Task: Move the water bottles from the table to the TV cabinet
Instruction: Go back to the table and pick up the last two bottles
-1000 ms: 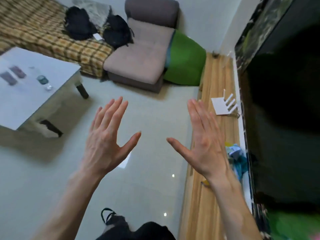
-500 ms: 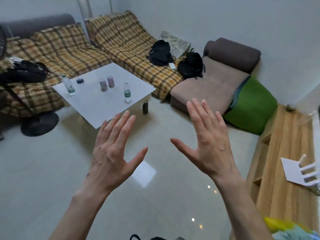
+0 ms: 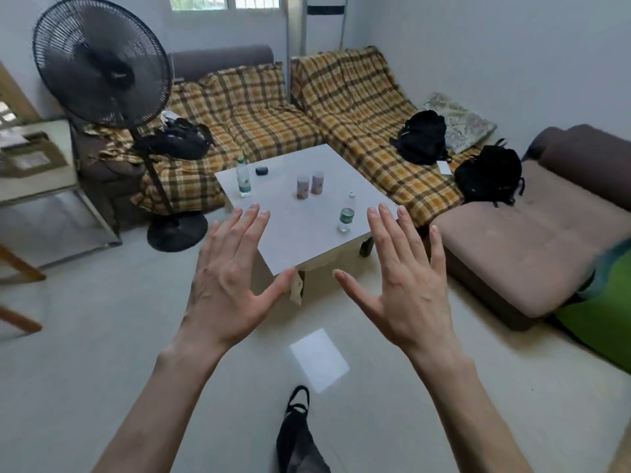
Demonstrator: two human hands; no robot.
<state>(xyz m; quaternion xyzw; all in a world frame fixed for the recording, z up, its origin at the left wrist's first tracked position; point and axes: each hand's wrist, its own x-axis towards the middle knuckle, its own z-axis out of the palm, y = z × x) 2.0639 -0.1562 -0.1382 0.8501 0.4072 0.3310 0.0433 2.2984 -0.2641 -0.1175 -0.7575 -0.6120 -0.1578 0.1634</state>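
Observation:
Two clear water bottles stand on a low white table point(image 3: 307, 240): one with a green cap point(image 3: 243, 177) at the far left corner, one with a white cap and green label point(image 3: 347, 213) near the right edge. My left hand point(image 3: 232, 285) and my right hand point(image 3: 406, 285) are raised in front of me, palms away, fingers spread, holding nothing. Both hands hover short of the table's near corner. The TV cabinet is out of view.
Two pink cups point(image 3: 309, 186) and a small dark object point(image 3: 262, 170) also sit on the table. A black standing fan point(image 3: 102, 63) is at the left. A plaid sofa point(image 3: 259, 110) with black backpacks point(image 3: 423, 136) wraps behind the table; a brown seat point(image 3: 532, 247) is at the right.
My view has swung left from the TV cabinet to the sofa and table, which now lies straight ahead and closer. Both hands stay raised and open.

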